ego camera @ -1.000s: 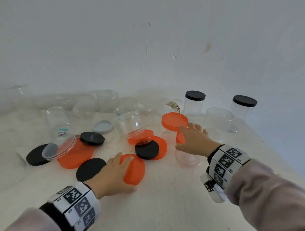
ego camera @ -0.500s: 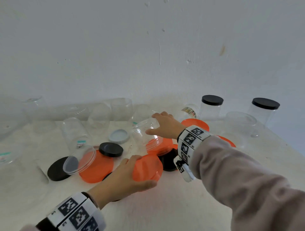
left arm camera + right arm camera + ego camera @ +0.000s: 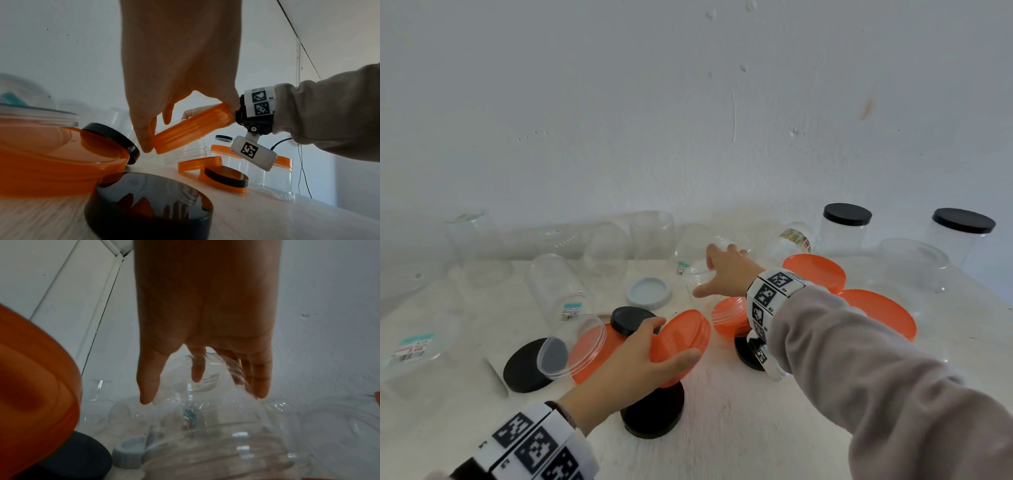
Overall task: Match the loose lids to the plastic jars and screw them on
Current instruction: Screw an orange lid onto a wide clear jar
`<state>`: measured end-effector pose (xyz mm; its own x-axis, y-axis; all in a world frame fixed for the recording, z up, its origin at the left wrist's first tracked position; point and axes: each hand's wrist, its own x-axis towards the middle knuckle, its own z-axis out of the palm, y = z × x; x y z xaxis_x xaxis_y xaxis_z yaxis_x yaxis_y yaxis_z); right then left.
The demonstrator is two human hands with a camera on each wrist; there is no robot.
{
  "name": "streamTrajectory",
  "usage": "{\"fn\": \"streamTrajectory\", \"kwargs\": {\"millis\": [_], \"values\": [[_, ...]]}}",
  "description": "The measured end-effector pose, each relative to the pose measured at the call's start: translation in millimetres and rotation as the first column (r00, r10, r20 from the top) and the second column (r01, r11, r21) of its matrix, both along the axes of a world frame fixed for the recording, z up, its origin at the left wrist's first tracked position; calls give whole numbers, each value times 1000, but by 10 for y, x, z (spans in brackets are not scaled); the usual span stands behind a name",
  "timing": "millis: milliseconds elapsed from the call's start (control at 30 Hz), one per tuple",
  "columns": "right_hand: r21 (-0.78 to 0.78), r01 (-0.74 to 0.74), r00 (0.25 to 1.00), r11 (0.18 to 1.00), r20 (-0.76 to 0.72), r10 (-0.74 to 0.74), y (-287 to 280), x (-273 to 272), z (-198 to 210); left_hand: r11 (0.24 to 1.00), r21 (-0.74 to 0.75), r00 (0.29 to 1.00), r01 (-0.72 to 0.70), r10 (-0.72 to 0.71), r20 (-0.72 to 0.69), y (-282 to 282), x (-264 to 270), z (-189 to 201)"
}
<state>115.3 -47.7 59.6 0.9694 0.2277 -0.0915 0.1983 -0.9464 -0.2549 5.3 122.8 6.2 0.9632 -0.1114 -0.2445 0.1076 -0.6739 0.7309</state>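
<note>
Head view: the left hand [image 3: 633, 356] has its grip clamped on an orange lid [image 3: 681, 339], lifted off the white counter [image 3: 739, 438] near the centre, thumb under one edge and fingers over the other. The right hand [image 3: 726, 270] reaches toward 12 o'clock over a clear jar [image 3: 702, 277] lying on its side, fingers spread; whether its grip has closed on the jar I cannot tell from here. At 2 o'clock two jars with black lids [image 3: 847, 214] stand capped, which I judge to be the finished part. Left over are several open clear jars along the back from 10 to 12 o'clock, loose black lids [image 3: 654, 411] at 6 and 8 o'clock, a grey lid [image 3: 649, 292] near 11, and more orange lids at 3 o'clock. Most of the matching looks undone.

Left wrist view: the fingers [image 3: 144, 134] and thumb pinch the ribbed rim of the orange lid [image 3: 193, 129], which is tilted. A black lid [image 3: 148, 206] lies directly below, and other orange lids lie on the counter at 4 o'clock.

Right wrist view: the right hand [image 3: 205, 321] is spread with fingers apart, fingertips [image 3: 259, 386] at or near the wall of the clear jar [image 3: 216, 451]. Contact is blurred, so no firm hold shows.
</note>
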Motion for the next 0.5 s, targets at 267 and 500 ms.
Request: {"fn": "streamTrajectory", "kwargs": {"millis": [267,500], "values": [[59,52,999,997,2,-52,-145,-78,115,974,-176,985,-142,156,71,38,24,66],[146,123,984,982,-147,-101,-379,-361,174,930,-298,958,-216,262,121,143,58,54]]}}
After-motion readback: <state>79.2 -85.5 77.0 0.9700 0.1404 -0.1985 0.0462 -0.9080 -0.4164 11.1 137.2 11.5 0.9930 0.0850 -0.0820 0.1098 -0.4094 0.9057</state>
